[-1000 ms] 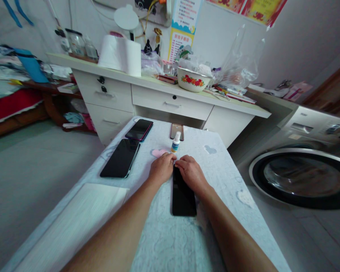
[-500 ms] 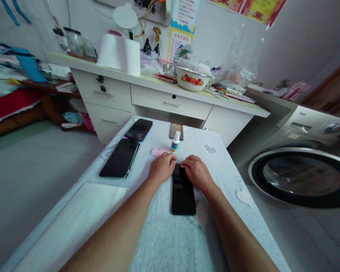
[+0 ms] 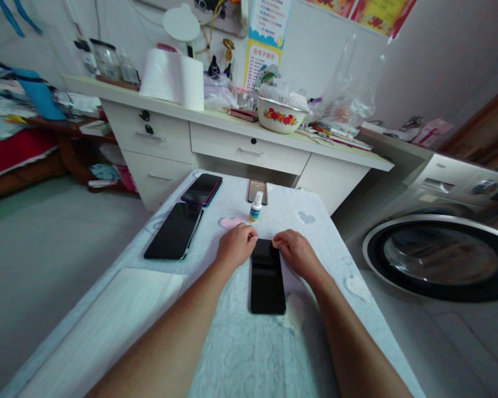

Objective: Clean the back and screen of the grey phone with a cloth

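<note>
A black smartphone (image 3: 268, 284) lies flat on the cloth-covered table, its dark screen up. My left hand (image 3: 237, 244) is closed at the phone's top left corner, fingers curled and pinched together. At the top right corner my right hand (image 3: 297, 251) is also closed, its fingertips pressed together at the edge. Whatever either hand may pinch is too small or hidden to make out. Just beyond my hands stands a small white spray bottle (image 3: 255, 208) with a blue and yellow label.
Two more smartphones, a nearer one (image 3: 174, 231) and a farther one (image 3: 202, 189), lie on the left. A brownish phone-shaped item (image 3: 258, 191) lies behind the bottle. A white flat sheet (image 3: 108, 326) rests front left. A white desk (image 3: 249, 145) stands behind, a washing machine (image 3: 444, 232) right.
My right hand has shifted slightly right, from the phone's top edge to its top right corner. My left hand stays nearly in place, and the phone lies as before.
</note>
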A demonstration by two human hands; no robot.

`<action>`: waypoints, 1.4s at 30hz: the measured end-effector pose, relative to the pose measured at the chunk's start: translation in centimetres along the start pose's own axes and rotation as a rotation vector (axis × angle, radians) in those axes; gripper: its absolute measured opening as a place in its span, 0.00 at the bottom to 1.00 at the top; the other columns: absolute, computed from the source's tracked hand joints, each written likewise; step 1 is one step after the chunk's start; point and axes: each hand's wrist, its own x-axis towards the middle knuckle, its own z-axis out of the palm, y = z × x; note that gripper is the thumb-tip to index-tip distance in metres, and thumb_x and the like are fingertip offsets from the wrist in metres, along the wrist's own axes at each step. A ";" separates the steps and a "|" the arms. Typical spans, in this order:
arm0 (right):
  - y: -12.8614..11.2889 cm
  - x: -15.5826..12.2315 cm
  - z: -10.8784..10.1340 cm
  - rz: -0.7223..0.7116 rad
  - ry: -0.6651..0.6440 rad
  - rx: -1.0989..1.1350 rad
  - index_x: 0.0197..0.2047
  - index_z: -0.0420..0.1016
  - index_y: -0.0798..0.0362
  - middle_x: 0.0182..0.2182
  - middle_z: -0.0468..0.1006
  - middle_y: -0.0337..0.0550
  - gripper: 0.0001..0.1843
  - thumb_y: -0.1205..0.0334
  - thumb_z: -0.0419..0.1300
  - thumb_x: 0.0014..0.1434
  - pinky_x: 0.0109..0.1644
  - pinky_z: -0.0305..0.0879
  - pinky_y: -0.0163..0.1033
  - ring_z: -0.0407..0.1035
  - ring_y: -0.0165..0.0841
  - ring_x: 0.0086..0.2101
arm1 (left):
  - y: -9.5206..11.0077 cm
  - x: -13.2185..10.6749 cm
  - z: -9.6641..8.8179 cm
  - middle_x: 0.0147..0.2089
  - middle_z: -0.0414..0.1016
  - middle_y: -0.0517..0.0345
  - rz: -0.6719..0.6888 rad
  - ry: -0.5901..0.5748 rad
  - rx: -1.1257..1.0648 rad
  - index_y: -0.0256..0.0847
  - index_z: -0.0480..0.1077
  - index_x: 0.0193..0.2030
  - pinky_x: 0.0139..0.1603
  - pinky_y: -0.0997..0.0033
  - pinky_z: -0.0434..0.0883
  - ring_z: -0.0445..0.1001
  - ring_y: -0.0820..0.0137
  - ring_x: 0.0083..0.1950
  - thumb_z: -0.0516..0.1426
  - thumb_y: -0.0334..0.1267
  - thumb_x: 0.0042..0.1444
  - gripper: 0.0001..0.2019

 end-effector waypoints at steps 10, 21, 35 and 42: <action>0.0 0.0 -0.2 0.020 -0.017 0.001 0.38 0.79 0.57 0.35 0.76 0.45 0.10 0.71 0.56 0.60 0.44 0.61 0.35 0.69 0.32 0.37 | -0.1 0.1 0.0 0.38 0.74 0.59 0.028 0.008 -0.013 0.42 0.72 0.33 0.38 0.73 0.63 0.72 0.71 0.39 0.53 0.33 0.56 0.06; -0.3 -0.4 -0.6 -0.010 -0.041 0.009 0.36 0.80 0.56 0.33 0.75 0.45 0.11 0.69 0.55 0.62 0.44 0.61 0.35 0.69 0.33 0.38 | -0.2 0.1 0.1 0.38 0.74 0.59 0.023 0.001 -0.007 0.42 0.72 0.34 0.36 0.72 0.62 0.72 0.71 0.39 0.53 0.34 0.56 0.06; -0.1 -0.3 0.2 0.061 -0.048 0.019 0.36 0.71 0.55 0.33 0.73 0.42 0.07 0.71 0.53 0.63 0.40 0.57 0.34 0.67 0.31 0.35 | -0.2 0.1 0.2 0.38 0.74 0.59 0.028 0.012 -0.007 0.43 0.71 0.34 0.37 0.73 0.62 0.72 0.71 0.39 0.53 0.34 0.56 0.06; -0.1 -0.5 -0.2 0.023 -0.065 0.023 0.35 0.71 0.55 0.33 0.72 0.43 0.03 0.68 0.57 0.60 0.40 0.57 0.34 0.66 0.32 0.35 | -0.3 0.1 0.2 0.38 0.74 0.59 0.039 0.012 0.010 0.43 0.71 0.33 0.36 0.72 0.61 0.72 0.71 0.38 0.53 0.34 0.56 0.06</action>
